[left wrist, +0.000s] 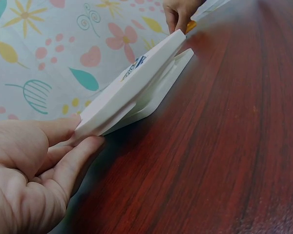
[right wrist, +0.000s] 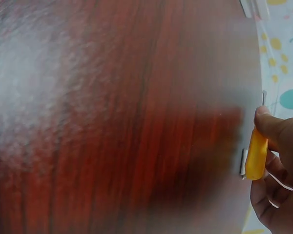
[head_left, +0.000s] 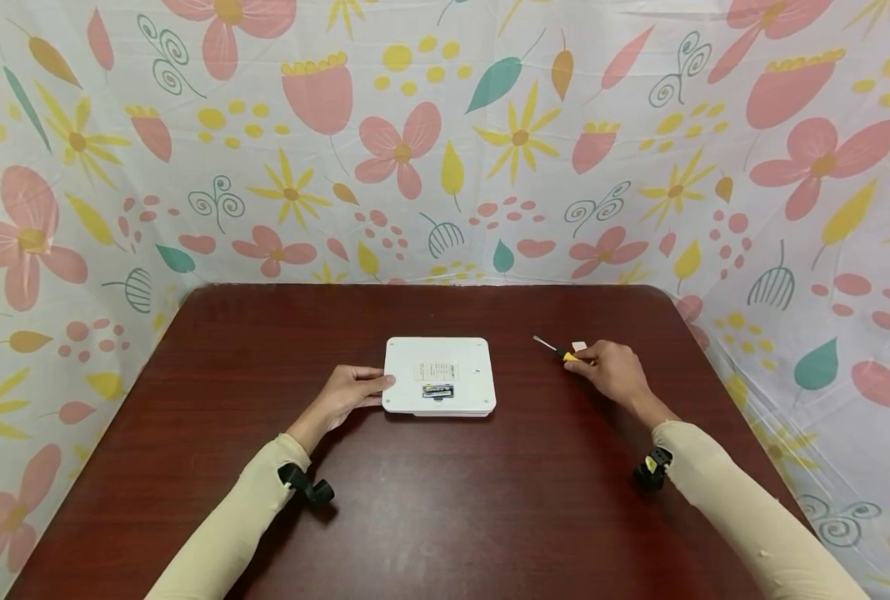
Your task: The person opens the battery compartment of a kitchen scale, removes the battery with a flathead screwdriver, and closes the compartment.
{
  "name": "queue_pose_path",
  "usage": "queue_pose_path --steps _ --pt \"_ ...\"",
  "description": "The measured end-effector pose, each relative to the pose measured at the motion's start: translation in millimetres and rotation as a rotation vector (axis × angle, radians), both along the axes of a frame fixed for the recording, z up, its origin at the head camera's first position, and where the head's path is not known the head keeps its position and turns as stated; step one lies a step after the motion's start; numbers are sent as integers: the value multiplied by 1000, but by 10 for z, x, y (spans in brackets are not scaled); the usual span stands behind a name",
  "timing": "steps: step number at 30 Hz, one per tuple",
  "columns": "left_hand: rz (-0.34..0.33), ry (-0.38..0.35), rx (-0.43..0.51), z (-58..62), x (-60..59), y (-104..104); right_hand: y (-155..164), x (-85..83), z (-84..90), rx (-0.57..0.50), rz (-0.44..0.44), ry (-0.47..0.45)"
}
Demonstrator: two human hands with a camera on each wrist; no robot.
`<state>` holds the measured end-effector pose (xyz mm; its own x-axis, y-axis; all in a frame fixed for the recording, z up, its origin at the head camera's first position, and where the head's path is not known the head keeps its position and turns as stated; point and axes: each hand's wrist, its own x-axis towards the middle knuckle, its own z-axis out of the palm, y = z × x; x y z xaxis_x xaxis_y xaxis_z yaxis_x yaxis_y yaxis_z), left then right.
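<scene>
A flat white electronic device [head_left: 407,396] lies underside up on the table, with a printed label and an uncovered battery slot. One battery [head_left: 438,391] sits in that slot near the front edge. My left hand [head_left: 351,393] pinches the device's left edge, thumb on top and fingers beneath, as the left wrist view also shows. Over at the right, my right hand [head_left: 616,371] grips a screwdriver [right wrist: 257,155] by its yellow and black handle. Its metal blade points back and to the left, away from the device. A small white piece [head_left: 579,346] lies right beside the handle.
The dark red wooden table [head_left: 445,500] has its far edge close behind the device. A floral curtain [head_left: 445,167] hangs around the back and sides. Black wrist mounts [head_left: 306,486] are strapped over both beige sleeves.
</scene>
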<state>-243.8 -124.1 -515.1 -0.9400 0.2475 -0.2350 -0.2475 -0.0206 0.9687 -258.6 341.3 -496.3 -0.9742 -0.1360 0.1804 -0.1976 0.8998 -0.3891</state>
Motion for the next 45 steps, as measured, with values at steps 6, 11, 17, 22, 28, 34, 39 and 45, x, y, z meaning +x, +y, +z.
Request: queue_pose_path --steps 6,11,17,22,28,34,39,45 --pt "5 -10 -1 2 -2 7 25 13 -51 5 -9 -8" --pt "6 -11 0 -5 -6 11 17 31 -59 6 -15 -21" --pt "3 -14 4 -3 -9 14 10 38 -36 17 -8 -39" --pt "5 -18 6 -5 -14 14 28 37 -20 9 0 -47" --pt "9 -22 4 -15 -18 9 44 26 27 0 -8 -24" --pt "10 -19 4 -17 -18 6 26 19 146 4 30 38" --pt "2 -13 3 -9 -10 1 -93 12 364 -1 124 98" --pt "-1 -9 5 -4 -5 4 -455 26 700 -52 256 156"
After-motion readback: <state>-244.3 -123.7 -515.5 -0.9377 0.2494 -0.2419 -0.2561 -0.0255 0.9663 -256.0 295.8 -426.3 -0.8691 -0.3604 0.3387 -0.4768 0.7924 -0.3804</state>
